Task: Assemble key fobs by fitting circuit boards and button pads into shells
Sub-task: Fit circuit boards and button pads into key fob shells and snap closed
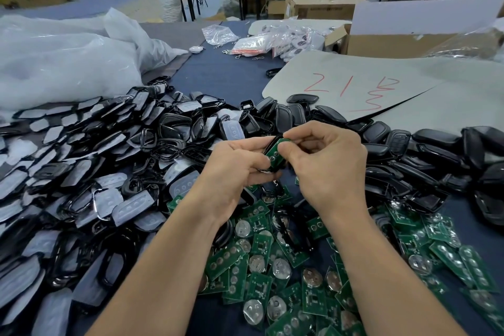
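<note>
Hold: left hand (240, 163) grip curls round black shell (269, 142), steadying it | right hand (324, 163) grip pinches green circuit board (276, 152), apparently seating it | spare boards (261, 248) heaped below grip on tabletop (231, 76)

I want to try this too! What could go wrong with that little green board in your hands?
The right hand pinches the green board against the black shell in the left hand; pushed crooked, it might bend or jam. If it slips, it could fall into the pile of boards underneath and get lost among them.

Green circuit boards (261, 251) — black shells (174, 123).
</note>
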